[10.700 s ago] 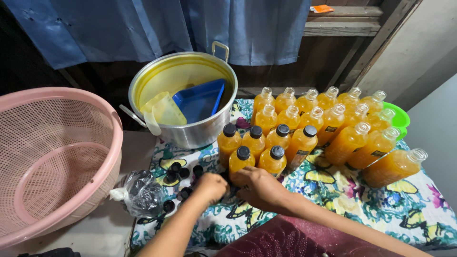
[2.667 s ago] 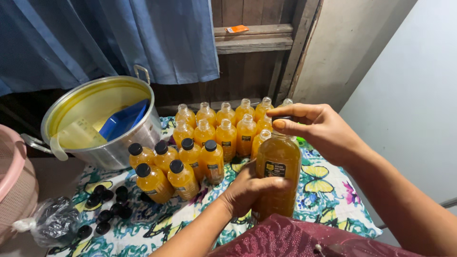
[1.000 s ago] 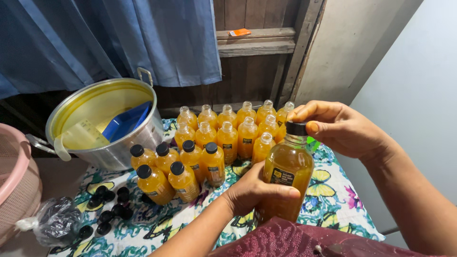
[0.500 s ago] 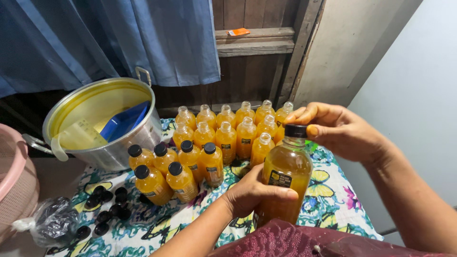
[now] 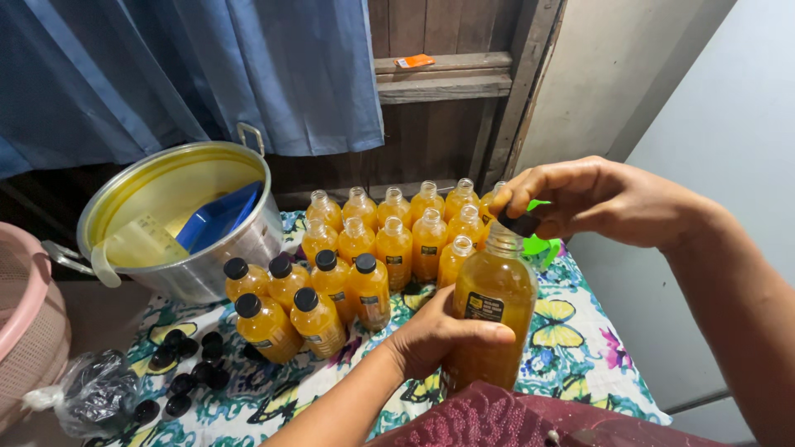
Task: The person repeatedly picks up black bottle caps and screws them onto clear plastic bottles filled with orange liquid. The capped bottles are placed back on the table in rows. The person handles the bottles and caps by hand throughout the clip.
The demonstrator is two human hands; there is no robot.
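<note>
Orange bottle (image 5: 493,319) upright, neck up, black cap (image 5: 520,223) atop

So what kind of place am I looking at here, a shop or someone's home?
Likely a home setup for bottling drinks, not a shop: rows of orange-filled bottles on a butterfly-print cloth, a big metal pot beside them, a plank wall and blue curtain behind.
</note>
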